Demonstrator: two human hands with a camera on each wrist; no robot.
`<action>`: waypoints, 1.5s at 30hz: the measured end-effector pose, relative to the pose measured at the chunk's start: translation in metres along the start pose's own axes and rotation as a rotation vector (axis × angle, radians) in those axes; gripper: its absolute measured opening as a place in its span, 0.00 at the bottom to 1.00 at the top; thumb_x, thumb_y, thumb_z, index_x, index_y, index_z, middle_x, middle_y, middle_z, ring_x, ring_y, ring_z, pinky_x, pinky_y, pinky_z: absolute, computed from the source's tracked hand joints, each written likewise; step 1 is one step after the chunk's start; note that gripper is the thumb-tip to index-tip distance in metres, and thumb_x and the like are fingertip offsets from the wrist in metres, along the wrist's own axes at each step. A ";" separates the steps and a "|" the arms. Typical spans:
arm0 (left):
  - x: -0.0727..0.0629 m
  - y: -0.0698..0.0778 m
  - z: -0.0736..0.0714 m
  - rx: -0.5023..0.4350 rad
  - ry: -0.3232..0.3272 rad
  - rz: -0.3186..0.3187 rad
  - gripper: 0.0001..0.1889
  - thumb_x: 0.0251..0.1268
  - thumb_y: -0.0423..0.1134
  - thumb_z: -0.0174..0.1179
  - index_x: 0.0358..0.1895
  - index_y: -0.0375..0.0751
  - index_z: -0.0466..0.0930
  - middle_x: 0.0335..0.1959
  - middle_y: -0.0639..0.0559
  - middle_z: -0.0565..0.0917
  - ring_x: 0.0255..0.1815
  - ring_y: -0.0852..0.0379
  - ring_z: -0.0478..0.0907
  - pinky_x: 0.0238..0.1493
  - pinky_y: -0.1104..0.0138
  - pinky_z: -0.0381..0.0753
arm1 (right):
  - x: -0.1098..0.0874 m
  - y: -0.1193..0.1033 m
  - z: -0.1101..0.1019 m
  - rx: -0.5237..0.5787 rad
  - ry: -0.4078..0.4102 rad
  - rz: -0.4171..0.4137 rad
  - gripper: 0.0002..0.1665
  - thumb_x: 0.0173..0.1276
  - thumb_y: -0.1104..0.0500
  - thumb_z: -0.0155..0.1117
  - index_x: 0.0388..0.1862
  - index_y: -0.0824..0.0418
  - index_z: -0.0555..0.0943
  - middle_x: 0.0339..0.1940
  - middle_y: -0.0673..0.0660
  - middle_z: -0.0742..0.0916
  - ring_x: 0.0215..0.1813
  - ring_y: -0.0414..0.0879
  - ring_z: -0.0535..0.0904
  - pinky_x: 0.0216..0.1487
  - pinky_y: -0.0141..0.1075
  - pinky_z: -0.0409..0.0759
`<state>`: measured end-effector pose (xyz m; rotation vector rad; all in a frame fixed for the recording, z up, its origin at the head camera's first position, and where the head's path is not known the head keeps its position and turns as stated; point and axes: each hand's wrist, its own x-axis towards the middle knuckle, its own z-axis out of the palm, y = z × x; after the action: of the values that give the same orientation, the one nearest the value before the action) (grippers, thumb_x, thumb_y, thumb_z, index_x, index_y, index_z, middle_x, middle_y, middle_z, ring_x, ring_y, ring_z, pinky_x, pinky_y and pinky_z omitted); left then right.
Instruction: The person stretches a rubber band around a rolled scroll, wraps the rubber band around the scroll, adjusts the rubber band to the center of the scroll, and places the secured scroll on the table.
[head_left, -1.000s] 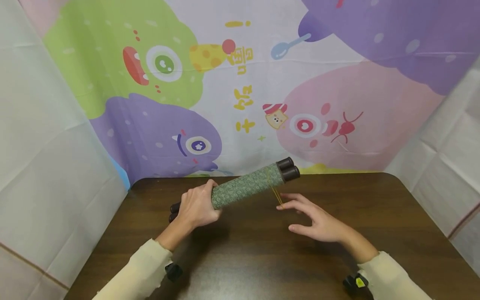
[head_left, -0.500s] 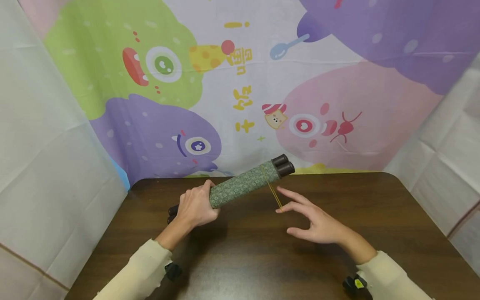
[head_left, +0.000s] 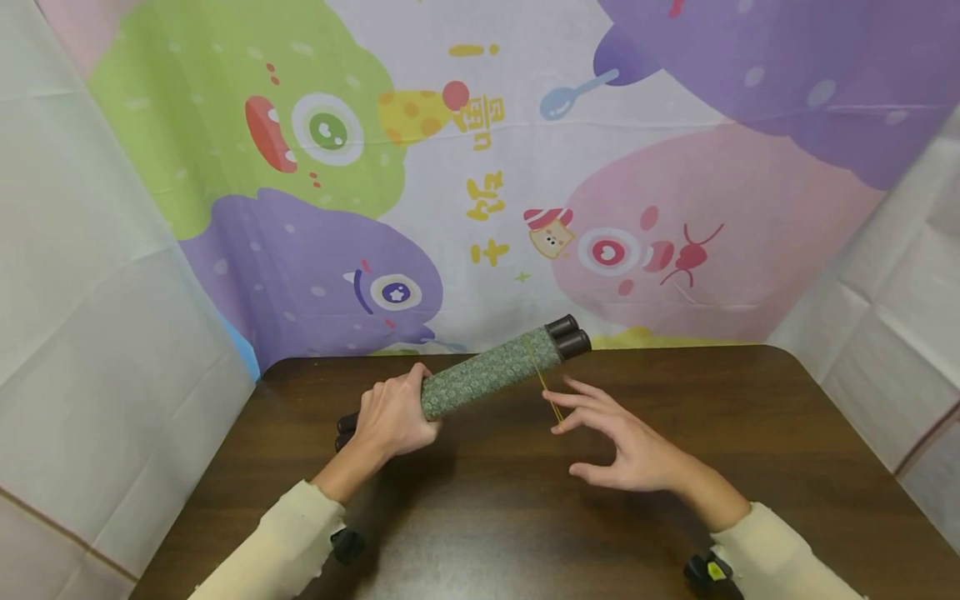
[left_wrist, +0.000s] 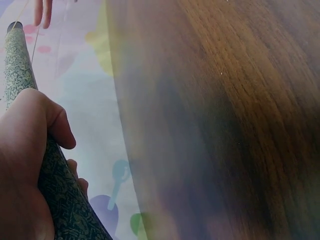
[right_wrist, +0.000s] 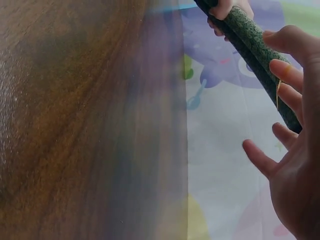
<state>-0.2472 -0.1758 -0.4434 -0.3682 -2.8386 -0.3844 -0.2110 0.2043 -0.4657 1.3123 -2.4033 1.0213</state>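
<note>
A rolled scroll (head_left: 483, 373) with green patterned cloth and paired dark end knobs (head_left: 572, 337) is held tilted above the table, its right end higher. My left hand (head_left: 393, 412) grips it near its lower left end; the left wrist view shows the thumb (left_wrist: 61, 127) wrapped over the cloth. Around the scroll near its right end runs a thin yellow elastic band (head_left: 542, 379), stretched down toward my right hand (head_left: 637, 450). That hand has its fingers spread, with the band looped over the index finger (right_wrist: 287, 74) and the thumb apart.
Beneath both hands lies a dark brown wooden table (head_left: 480, 533). A cartoon-printed cloth (head_left: 487, 167) hangs behind its far edge, with pale sheets (head_left: 82, 292) at the sides. Dark wrist devices (head_left: 347, 546) sit at the cuffs.
The scroll's right end has shifted slightly left and wavered up and down. A further finger of my right hand now lies at the stretched band. The left grip stays the same.
</note>
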 end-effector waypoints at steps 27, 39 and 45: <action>0.000 0.004 -0.001 0.010 -0.020 0.015 0.36 0.46 0.49 0.79 0.63 0.46 0.82 0.37 0.46 0.93 0.27 0.46 0.83 0.25 0.57 0.75 | 0.010 -0.004 0.003 -0.073 0.127 -0.166 0.30 0.53 0.65 0.87 0.55 0.51 0.88 0.58 0.50 0.92 0.82 0.57 0.83 0.83 0.31 0.76; 0.000 0.005 -0.004 0.018 -0.028 0.022 0.35 0.46 0.49 0.78 0.62 0.46 0.82 0.36 0.47 0.93 0.26 0.46 0.83 0.24 0.57 0.74 | 0.012 -0.007 0.004 -0.205 0.106 -0.252 0.28 0.62 0.53 0.85 0.61 0.57 0.88 0.61 0.55 0.93 0.72 0.59 0.88 0.93 0.32 0.60; -0.001 0.006 -0.003 0.031 -0.051 0.025 0.35 0.46 0.49 0.78 0.62 0.46 0.82 0.37 0.47 0.93 0.28 0.45 0.84 0.26 0.57 0.75 | 0.015 -0.008 0.005 -0.198 0.102 -0.308 0.23 0.65 0.53 0.83 0.56 0.58 0.89 0.51 0.52 0.92 0.61 0.54 0.91 0.93 0.34 0.61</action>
<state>-0.2440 -0.1711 -0.4394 -0.4131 -2.8825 -0.3299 -0.2124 0.1880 -0.4580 1.4601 -2.0822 0.7270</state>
